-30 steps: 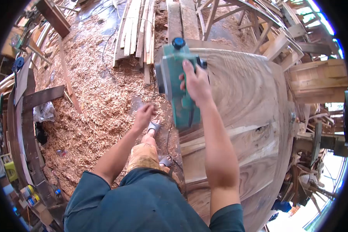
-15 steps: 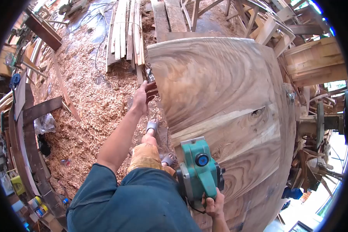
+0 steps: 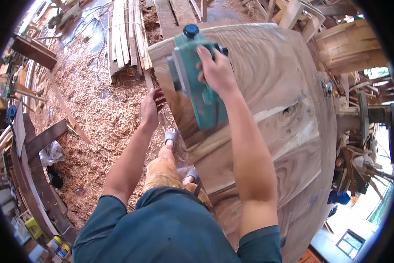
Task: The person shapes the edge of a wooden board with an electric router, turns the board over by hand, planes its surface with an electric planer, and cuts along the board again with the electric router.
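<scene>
My right hand [image 3: 218, 72] grips the rear handle of a green electric planer [image 3: 199, 98], fingers wrapped round it. The planer, slightly blurred, is over the left far part of a broad wooden slab [image 3: 267, 83] with swirling grain and a dark knot. Whether its sole touches the wood I cannot tell. Just left of the slab's edge is my left hand [image 3: 151, 107], its fingers partly bent and apart, with no tool in it. A thin dark cord hangs close by those fingers.
Wood shavings [image 3: 96, 105] cover the floor to the left. Bundled strips of timber [image 3: 126, 35] lie beyond the slab. A wooden frame [image 3: 300, 15] and stacked boards [image 3: 350, 48] stand at the far right. Dark planks [image 3: 46, 131] lie along the left side.
My right hand has carried the planer from beside my body forward to the far left part of the slab. My left hand stays by the slab's edge, its fingers slightly more bent.
</scene>
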Demonstrator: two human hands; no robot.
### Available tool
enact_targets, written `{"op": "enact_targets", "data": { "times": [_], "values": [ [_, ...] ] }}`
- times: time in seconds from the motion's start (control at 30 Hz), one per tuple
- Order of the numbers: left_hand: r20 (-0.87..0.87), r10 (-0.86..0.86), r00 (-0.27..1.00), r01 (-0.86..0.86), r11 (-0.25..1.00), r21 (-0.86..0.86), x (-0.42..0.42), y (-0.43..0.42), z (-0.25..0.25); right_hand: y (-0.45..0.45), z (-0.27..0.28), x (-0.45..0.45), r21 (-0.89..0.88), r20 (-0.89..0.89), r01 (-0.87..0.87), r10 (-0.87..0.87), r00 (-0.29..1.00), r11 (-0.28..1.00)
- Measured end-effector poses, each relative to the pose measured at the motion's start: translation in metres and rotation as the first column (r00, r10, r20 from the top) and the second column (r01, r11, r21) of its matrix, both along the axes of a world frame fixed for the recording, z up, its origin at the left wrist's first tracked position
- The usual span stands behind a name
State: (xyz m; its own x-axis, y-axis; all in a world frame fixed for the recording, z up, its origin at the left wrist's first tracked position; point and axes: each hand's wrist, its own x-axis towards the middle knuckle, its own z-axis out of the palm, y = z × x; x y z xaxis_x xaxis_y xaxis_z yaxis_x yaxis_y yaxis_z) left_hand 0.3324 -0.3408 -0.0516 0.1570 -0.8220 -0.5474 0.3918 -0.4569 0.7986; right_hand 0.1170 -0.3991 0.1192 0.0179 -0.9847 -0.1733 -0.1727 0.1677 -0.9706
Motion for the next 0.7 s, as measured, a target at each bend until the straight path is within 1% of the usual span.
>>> {"op": "enact_targets", "data": {
  "times": [0.07,0.1,0.17,0.2,0.23,0.27,0.3,0.33,0.37,0.43,0.47,0.5,0.57,0.63,0.7],
  "values": [
    [0.053,0.009,0.999,-0.008,1.0,-0.005,-0.016,-0.007,0.017,0.004,-0.006,-0.005,0.058,0.001,0.037,-0.037,0.999,0.998],
    [0.082,0.036,0.996,-0.04,0.999,0.037,-0.027,-0.01,0.028,0.009,-0.007,-0.01,0.082,-0.003,0.054,-0.054,0.999,0.995],
    [0.077,0.066,0.995,-0.06,0.995,-0.076,-0.034,-0.021,0.011,0.061,-0.003,-0.029,0.068,-0.058,0.079,-0.075,0.996,0.995],
    [0.073,0.081,0.994,-0.071,0.989,-0.131,-0.036,-0.03,-0.008,0.098,0.008,-0.038,0.067,-0.031,0.096,-0.094,0.995,0.993],
    [0.536,0.175,0.826,-0.066,0.974,-0.217,-0.041,-0.04,-0.05,0.177,0.008,-0.058,0.073,0.015,0.137,-0.138,0.99,0.988],
    [0.562,0.199,0.803,-0.076,0.969,-0.234,-0.044,-0.038,-0.044,0.223,0.009,-0.071,0.082,0.002,0.121,-0.122,0.993,0.989],
    [0.585,0.223,0.779,-0.087,0.964,-0.252,-0.05,-0.035,-0.031,0.269,0.014,-0.085,0.118,-0.063,0.124,-0.117,0.991,0.985],
    [0.608,0.25,0.754,-0.099,0.957,-0.271,-0.055,-0.033,-0.023,0.317,0.015,-0.095,0.185,-0.031,0.154,-0.151,0.988,0.971],
    [0.58,0.222,0.784,-0.054,0.955,-0.293,-0.051,-0.032,-0.025,0.36,0.022,-0.107,0.202,-0.108,0.138,-0.118,0.987,0.97],
    [0.594,0.205,0.778,-0.055,0.964,-0.26,-0.048,-0.032,-0.026,0.451,0.018,-0.128,0.258,-0.079,0.161,-0.146,0.986,0.953],
    [0.601,0.199,0.774,-0.057,0.967,-0.247,-0.049,-0.034,-0.025,0.497,0.014,-0.134,0.227,-0.1,0.18,-0.161,0.982,0.957],
    [0.6,0.241,0.763,-0.086,0.958,-0.275,-0.054,-0.031,-0.018,0.529,0.011,-0.14,0.193,-0.122,0.195,-0.173,0.977,0.962],
    [0.595,0.224,0.772,-0.069,0.96,-0.272,-0.051,-0.033,-0.021,0.561,0.006,-0.144,0.168,-0.153,0.207,-0.182,0.971,0.964],
    [0.59,0.227,0.775,-0.072,0.959,-0.275,-0.051,-0.034,-0.023,0.552,0.013,-0.142,0.174,-0.175,0.22,-0.19,0.966,0.96],
    [0.586,0.253,0.77,-0.1,0.955,-0.28,-0.052,-0.034,-0.026,0.523,0.007,-0.137,0.167,-0.148,0.225,-0.202,0.968,0.96]
  ]
}}
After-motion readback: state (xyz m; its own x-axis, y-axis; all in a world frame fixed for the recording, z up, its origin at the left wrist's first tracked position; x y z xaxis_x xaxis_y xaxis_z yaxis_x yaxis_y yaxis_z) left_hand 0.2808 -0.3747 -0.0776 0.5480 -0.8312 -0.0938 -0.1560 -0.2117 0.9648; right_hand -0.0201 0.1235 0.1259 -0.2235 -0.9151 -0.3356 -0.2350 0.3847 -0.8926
